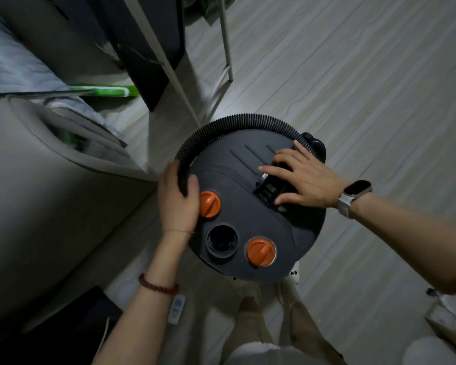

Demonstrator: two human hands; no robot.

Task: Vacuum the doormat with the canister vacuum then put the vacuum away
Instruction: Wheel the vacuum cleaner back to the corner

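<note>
The vacuum (253, 206) stands on the floor (353, 88) near the person's feet. The left hand (178, 198) grips the hose (237, 122) at its left side. The right hand (304, 180) rests on the handle (270, 191), fingers spread. Recommendation: close the right hand firmly before lifting and keep the hose coiled.
</note>
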